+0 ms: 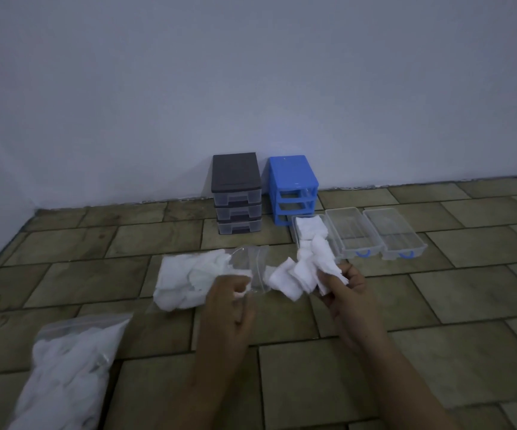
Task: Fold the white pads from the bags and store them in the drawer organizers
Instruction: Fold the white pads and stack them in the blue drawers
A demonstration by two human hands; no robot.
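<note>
Head view: right hand (348, 285) fingers pinch crumpled white pads (300, 274); left hand (235, 293) pinches clear bag (251, 265).

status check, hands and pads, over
Left hand grips the open clear bag. Right hand holds a bunch of white pads. One drawer part filled, nothing blocking.

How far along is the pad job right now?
Early. Done: a few pads lie in the first clear drawer. In hand: the left hand grips an open bag; the right hand holds pads. Left: two bare drawers, a full bag.
</note>
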